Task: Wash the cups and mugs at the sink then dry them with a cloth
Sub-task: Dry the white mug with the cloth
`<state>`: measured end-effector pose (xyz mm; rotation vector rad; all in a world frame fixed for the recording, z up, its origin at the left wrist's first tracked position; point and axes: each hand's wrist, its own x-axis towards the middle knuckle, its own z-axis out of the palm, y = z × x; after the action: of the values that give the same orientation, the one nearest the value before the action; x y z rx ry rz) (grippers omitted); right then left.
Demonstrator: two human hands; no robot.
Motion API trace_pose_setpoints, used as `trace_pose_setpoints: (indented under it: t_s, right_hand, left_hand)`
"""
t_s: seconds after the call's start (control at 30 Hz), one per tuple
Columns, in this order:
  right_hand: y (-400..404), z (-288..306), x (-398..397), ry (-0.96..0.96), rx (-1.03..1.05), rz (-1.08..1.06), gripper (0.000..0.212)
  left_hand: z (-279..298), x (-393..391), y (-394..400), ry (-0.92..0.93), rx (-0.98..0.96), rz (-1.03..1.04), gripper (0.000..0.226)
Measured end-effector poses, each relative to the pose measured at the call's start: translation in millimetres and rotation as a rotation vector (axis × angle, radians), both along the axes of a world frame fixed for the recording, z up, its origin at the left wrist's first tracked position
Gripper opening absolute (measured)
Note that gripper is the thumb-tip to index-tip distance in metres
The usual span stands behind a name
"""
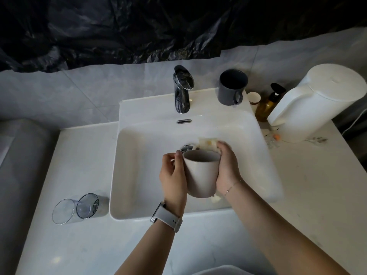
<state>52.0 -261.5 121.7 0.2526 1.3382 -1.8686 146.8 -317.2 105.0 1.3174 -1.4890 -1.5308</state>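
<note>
Mug held between both hands over the sink, mouth facing away from the body.

The mug (200, 173) is held above the sink (139, 175), tilted, its long axis running from the base near the wrists to the rim toward the tap (181, 90). The left hand (172, 175) is on the handle side, fingers (168, 159) clamped on the handle. The right hand (226, 167) is pressed against the opposite wall, fingers closed on a cloth (208, 143) that is trapped against the mug and shows past the rim and below the base. Wiping is judged to follow this axis. A dark mug (231, 88) is on the sink ledge, two glasses (75, 208) on the surface (79, 245).
</note>
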Motion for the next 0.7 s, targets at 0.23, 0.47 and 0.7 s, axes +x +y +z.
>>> trace_pose_setpoints:
  t_s: [0.23, 0.47, 0.7]
  right_hand:
    - [4, 5, 11, 0.215, 0.086, -0.005, 0.035]
    - [18, -1, 89, 0.613, -0.104, -0.064, 0.039]
    - [1, 19, 15, 0.957, 0.345, 0.280, 0.041]
  left_hand:
    - [24, 4, -21, 0.212, 0.298, -0.056, 0.030]
    - [14, -2, -43, 0.331, 0.633, 0.139, 0.036]
    - [7, 0, -20, 0.311, 0.710, 0.216, 0.036]
